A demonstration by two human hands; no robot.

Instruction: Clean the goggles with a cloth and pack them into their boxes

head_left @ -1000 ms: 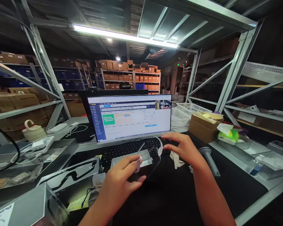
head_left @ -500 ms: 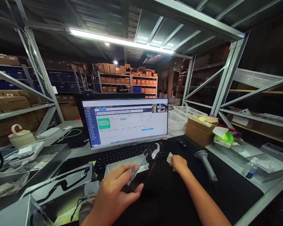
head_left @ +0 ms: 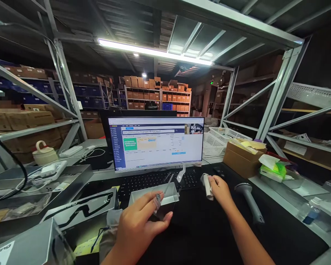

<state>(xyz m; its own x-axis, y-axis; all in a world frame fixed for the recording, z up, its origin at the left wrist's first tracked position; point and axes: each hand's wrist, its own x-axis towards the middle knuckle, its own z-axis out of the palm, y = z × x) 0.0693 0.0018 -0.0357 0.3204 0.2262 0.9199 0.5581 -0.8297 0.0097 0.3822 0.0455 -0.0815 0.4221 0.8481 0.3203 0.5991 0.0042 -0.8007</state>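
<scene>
Left hand (head_left: 139, 224) is pinching clear glasses (head_left: 165, 193) at the bridge, fingers closed. Right hand (head_left: 220, 191) is gripping a small white cloth (head_left: 207, 185), rolled and nearly upright, just right of the glasses and not touching them. One temple is pointing toward the keyboard (head_left: 151, 180). A scanner (head_left: 248, 198) is lying farther right, and the black mat (head_left: 198, 228) is lying bare nearer the person.

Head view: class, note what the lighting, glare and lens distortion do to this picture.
Head view: the ceiling strip light and monitor are the brightest spots, while the side shelves are dim; the wide lens bows the rack uprights; the left hand holding clear glasses and the right hand holding a cloth are lit and fairly sharp.
</scene>
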